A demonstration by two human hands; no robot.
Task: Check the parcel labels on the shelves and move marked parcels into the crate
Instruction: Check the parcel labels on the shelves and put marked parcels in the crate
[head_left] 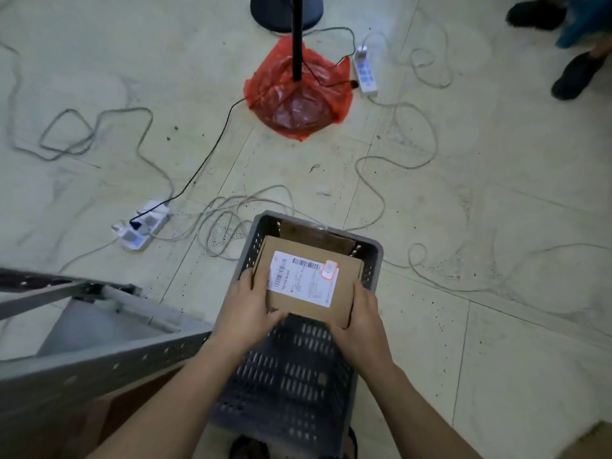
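Note:
A brown cardboard parcel (344, 293) with a white label and a red-edged sticker on it hangs over the dark grey slotted crate (298, 369) on the floor. My left hand (246, 313) grips the parcel's left edge and near corner. My right hand (361, 323) holds its right near corner. Another brown parcel (314, 235) lies in the crate's far end, partly hidden under the held one.
A grey metal shelf frame (99, 352) stands at the lower left. Cables and two power strips (142, 226) (364, 69) lie across the tiled floor. A black stand pole rises from a red plastic bag (298, 94). Another person's shoes (576, 74) are at the top right.

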